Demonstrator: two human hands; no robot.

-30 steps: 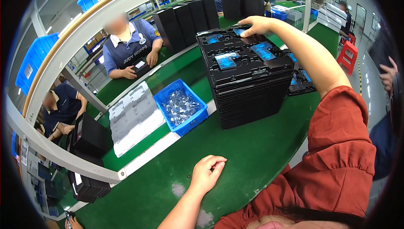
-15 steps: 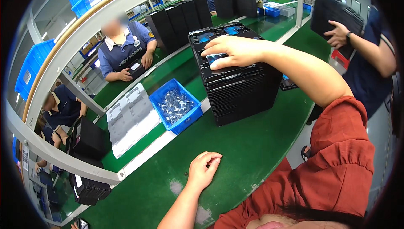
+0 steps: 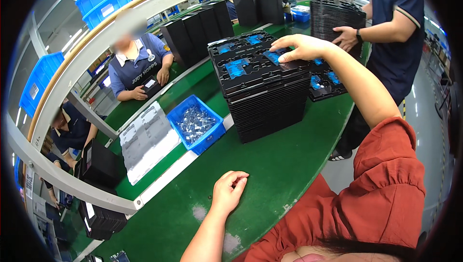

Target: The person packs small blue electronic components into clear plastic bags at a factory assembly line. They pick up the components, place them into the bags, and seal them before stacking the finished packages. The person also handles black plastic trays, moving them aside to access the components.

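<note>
My right hand (image 3: 300,50) reaches over the top black plastic tray (image 3: 255,80) of a tall stack, its thumb and fingers apart at one of the blue film-covered pieces (image 3: 273,57) lying in the tray's recesses. Whether the fingertips press on that piece or hover just above it, I cannot tell. Another blue piece (image 3: 237,68) lies uncovered nearer the tray's left corner. My left hand (image 3: 230,192) rests on the green tabletop (image 3: 270,165), fingers loosely curled, with nothing visible in them.
A blue bin (image 3: 207,139) of small clear parts stands left of the stack, beside a grey-white moulded tray (image 3: 147,141). Behind my stack lies a low black tray (image 3: 324,86). At right, a co-worker (image 3: 393,40) holds another tray stack (image 3: 336,21). Across the bench sits another person (image 3: 140,67).
My right hand has shifted right across the top tray, uncovering blue pieces on its left side. The co-worker at right has brought a tray stack inward over the table. My left hand stays put.
</note>
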